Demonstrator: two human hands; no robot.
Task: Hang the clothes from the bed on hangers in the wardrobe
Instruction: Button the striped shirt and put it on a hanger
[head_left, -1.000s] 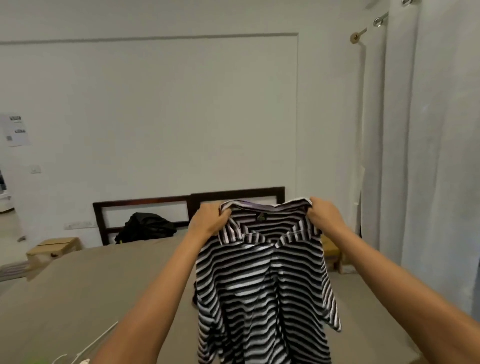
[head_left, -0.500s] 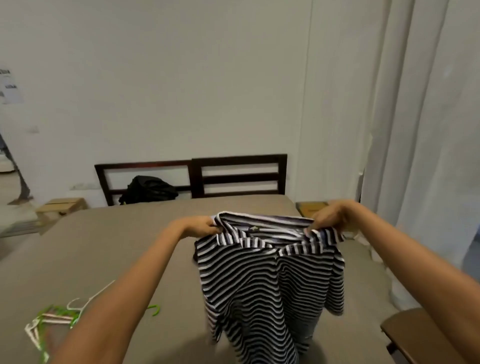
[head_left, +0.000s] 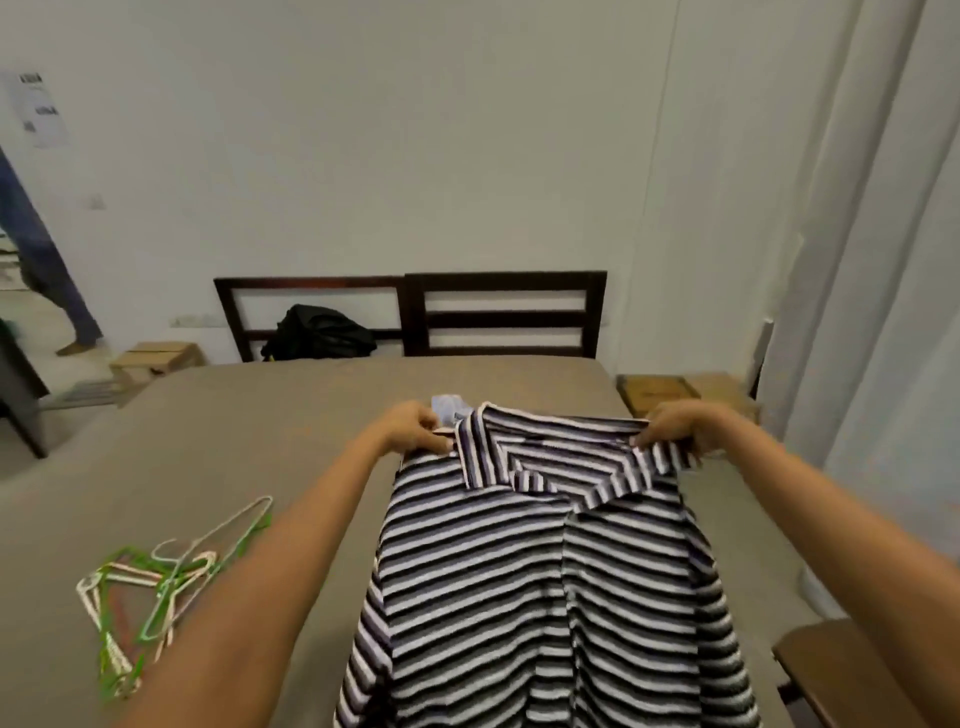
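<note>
Striped shirt (head_left: 545, 571) is nearest, front up, over the bed (head_left: 249, 431). Can't tell if it's fully resting. Hangers (head_left: 156, 577) are piled on its left, apart from it. My left hand (head_left: 415, 428) and right hand (head_left: 675, 428) each pinch a shoulder beside the collar. I'd lay it flat with shoulders level, then free one hand for a hanger. Black bag (head_left: 319, 332) sits at the far end.

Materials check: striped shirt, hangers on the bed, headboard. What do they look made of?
The striped shirt: soft knit fabric, matte; it drapes and creases limply. The hangers: thin wire, probably plastic-coated in green and pale colours; slim bent outlines. The headboard: dark wood, likely stained; straight rails and slats.
</note>
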